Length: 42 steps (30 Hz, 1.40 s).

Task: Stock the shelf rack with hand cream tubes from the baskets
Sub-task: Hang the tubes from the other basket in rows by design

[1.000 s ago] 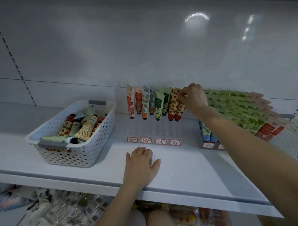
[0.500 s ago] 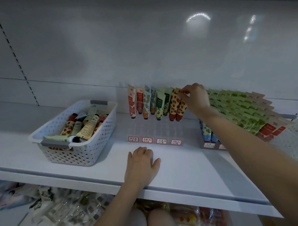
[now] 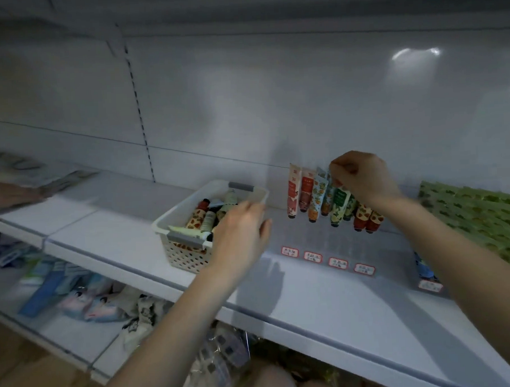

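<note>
A white perforated basket [image 3: 186, 256] stands on the shelf with several hand cream tubes [image 3: 198, 217] lying in it. To its right a clear rack [image 3: 323, 240] holds a row of upright tubes [image 3: 294, 191] against the back wall. My left hand [image 3: 240, 229] hovers, blurred, over the basket's right front corner with relaxed fingers and nothing in it. My right hand [image 3: 361, 177] is at the top of the row, its curled fingers pinching the upper end of a blue-green tube [image 3: 331, 194].
Rows of green tubes [image 3: 476, 213] fill a second rack at the far right. Red price labels [image 3: 312, 256] line the clear rack's front. Another person's hand [image 3: 11, 195] rests on the shelf at far left. Packaged goods [image 3: 77, 294] lie on the lower shelf.
My left hand has lifted off the shelf and moved left to the basket. My right hand shifted left along the tube tops. The view has swung left.
</note>
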### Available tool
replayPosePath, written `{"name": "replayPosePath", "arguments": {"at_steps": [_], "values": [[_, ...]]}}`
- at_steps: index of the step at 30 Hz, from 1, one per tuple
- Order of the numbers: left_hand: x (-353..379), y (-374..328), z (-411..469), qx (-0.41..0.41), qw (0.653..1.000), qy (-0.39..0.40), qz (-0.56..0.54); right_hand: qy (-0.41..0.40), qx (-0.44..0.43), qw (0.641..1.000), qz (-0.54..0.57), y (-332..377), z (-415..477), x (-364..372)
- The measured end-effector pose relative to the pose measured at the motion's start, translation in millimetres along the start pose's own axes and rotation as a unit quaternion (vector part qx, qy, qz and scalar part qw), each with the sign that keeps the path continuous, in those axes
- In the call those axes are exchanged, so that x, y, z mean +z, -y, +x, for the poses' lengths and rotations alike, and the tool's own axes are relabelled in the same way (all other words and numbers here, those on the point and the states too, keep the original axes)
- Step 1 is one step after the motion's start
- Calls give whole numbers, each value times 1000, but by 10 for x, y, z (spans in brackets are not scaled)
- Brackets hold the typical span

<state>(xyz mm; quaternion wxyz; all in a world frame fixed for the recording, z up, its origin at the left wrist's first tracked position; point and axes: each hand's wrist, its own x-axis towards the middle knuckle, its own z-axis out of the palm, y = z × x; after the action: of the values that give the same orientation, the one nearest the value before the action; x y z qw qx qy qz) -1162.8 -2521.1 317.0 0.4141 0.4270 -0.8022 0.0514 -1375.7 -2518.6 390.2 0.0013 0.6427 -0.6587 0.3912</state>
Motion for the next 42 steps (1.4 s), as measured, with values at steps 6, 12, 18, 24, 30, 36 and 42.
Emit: {"name": "replayPosePath", "arguments": {"at_steps": [6, 12, 18, 24, 30, 36, 42], "values": [[-286, 722, 296, -99, 944, 290, 121, 152, 29, 988, 6, 458, 166, 504], [-433, 1171, 393, -99, 887, 448, 48, 244, 16, 967, -75, 792, 285, 1040], [-385, 1234, 559, -111, 843, 526, 19, 309, 43, 943, -119, 903, 331, 1470], [-265, 1317, 658, -105, 813, 572, 24, 319, 56, 924, -202, 953, 415, 1661], [-175, 1435, 657, -83, 824, 561, 6, 330, 91, 929, -140, 969, 511, 1714], [-152, 1450, 720, -69, 796, 602, 20, 319, 155, 935, 21, 858, 516, 1663], [-28, 1375, 710, -50, 793, 596, 118, 239, 197, 938, 157, 774, 575, 1568]]}}
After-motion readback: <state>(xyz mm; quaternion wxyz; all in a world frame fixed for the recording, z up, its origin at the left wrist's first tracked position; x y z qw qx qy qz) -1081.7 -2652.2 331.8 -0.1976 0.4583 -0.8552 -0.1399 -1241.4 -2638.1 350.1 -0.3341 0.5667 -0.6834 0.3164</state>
